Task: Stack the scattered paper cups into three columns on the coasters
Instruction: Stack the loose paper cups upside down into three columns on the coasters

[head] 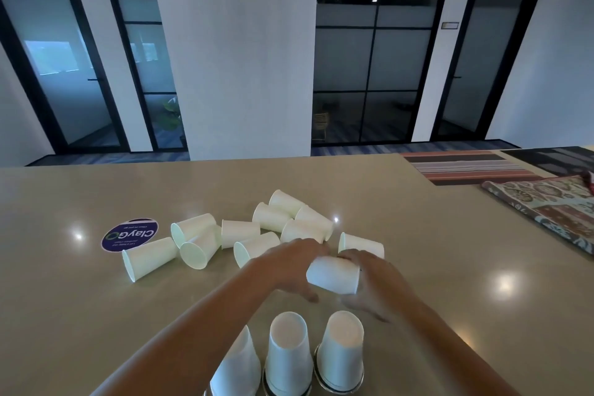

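A white paper cup (334, 275) lies on its side, just above the tan table, held between both hands. My left hand (289, 270) wraps its base end from the left. My right hand (376, 283) covers its open end from the right. Three upside-down cups stand in a row at the near edge: the left cup (238, 366), the middle cup (289, 350) and the right cup (340, 347). Dark coaster rims (321, 379) show beneath them. Several scattered cups (241, 233) lie on their sides beyond my hands.
A round purple ClayGo sticker (130, 235) sits on the table (64, 315) at the left of the cup pile. A patterned cloth (546, 212) and a striped mat (466, 167) lie at the far right. Glass doors and a white pillar stand beyond the table.
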The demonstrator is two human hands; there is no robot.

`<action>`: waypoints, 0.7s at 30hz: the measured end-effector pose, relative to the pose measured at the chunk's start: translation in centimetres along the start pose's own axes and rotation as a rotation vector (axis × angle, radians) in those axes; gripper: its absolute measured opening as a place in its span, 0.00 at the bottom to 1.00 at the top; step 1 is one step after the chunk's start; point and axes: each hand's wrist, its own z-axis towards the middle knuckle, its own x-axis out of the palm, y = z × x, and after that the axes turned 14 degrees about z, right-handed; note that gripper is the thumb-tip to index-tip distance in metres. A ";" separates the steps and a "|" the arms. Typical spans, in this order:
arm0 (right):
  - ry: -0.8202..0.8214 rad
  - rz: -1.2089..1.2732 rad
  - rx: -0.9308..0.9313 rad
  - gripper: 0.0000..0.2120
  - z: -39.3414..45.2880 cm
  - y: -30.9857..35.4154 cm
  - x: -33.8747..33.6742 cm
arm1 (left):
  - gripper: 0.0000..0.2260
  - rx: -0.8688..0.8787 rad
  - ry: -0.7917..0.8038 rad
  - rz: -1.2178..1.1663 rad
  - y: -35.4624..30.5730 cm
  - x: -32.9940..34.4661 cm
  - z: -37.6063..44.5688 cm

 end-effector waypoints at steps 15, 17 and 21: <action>0.097 -0.176 0.118 0.42 3.8 -4.1 -1.4 | 0.31 -0.173 -0.133 -0.194 4.4 1.6 -3.9; 0.115 -0.233 0.097 0.42 3.8 -4.0 -0.2 | 0.29 -0.172 -0.137 -0.216 4.6 1.7 -4.1; 0.044 -0.131 0.118 0.40 3.5 -2.7 1.5 | 0.30 -0.212 -0.150 -0.242 4.7 1.9 -4.7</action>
